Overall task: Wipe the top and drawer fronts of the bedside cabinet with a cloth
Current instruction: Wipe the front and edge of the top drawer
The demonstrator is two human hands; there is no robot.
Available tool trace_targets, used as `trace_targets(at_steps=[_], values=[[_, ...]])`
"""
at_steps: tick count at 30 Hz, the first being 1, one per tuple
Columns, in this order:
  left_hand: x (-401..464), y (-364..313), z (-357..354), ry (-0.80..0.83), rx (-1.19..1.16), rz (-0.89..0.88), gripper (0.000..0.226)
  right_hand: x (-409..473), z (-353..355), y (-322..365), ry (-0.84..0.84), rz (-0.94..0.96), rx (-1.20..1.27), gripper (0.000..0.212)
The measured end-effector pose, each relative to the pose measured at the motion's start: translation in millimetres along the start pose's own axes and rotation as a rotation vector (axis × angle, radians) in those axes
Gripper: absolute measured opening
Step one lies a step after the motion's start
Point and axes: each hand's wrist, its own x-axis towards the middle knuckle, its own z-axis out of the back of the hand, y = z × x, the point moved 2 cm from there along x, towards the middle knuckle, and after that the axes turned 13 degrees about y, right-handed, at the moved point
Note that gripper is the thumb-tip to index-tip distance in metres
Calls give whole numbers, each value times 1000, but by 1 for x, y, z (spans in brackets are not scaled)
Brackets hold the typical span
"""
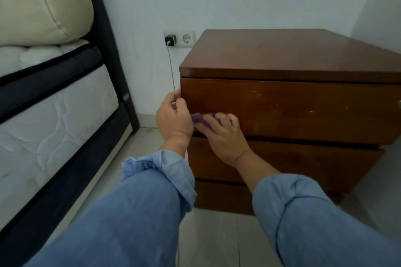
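Head view, right hand (225, 136) pressing crumpled purple cloth (200, 120), glossy wooden drawer front (303, 112)

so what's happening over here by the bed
A person is wiping the wooden bedside cabinet. The right hand presses a purple cloth against the lower left of the top drawer front, while the left hand grips that drawer's left edge. A charger is plugged into the wall socket beside the cabinet.
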Motion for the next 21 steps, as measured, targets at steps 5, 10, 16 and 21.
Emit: trace_targets(at_steps=[5, 10, 16, 21], values=[[-12, 2, -5, 27, -5, 13, 55, -27, -11, 6, 163, 92, 2, 48], [-26, 7, -17, 129, 68, 58, 74, -34, 34, -34, -37, -58, 25, 42], [-42, -5, -34, 134, 178, 112, 81, -3, 82, -97, -188, -196, -53, 54], [-42, 3, -40, 89, 218, 105, 80, -11, 52, -88, -242, -217, -67, 45]])
